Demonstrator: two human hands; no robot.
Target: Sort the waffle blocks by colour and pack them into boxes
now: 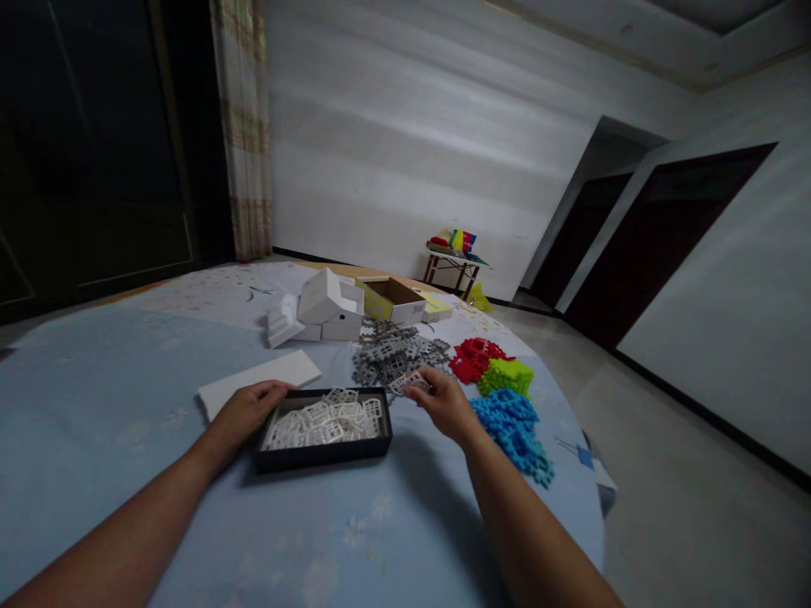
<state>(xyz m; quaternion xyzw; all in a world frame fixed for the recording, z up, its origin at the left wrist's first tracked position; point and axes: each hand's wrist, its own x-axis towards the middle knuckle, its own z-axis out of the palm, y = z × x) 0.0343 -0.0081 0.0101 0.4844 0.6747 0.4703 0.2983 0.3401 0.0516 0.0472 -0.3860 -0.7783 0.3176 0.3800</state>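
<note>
A black open box (324, 457) stands on the table in front of me, heaped with white plastic lattice pieces (323, 425). My left hand (249, 410) grips the box at its back left corner, the fingertips on the rim. To the right of the box, my right hand (447, 409) pinches a white plastic window-shaped piece (405, 384), held just above the table. Behind that piece lies a pile of grey interlocking plastic pieces (396, 355). A flat white lid (261, 380) rests behind the left hand, partly hidden by it.
Red (475, 359), lime green (507, 377) and blue plastic pieces (512, 429) lie in piles at the right. Farther back stand white boxes (329, 308) and an open yellow-and-white box (393, 302). A pale blue cloth (304, 540) covers the round table.
</note>
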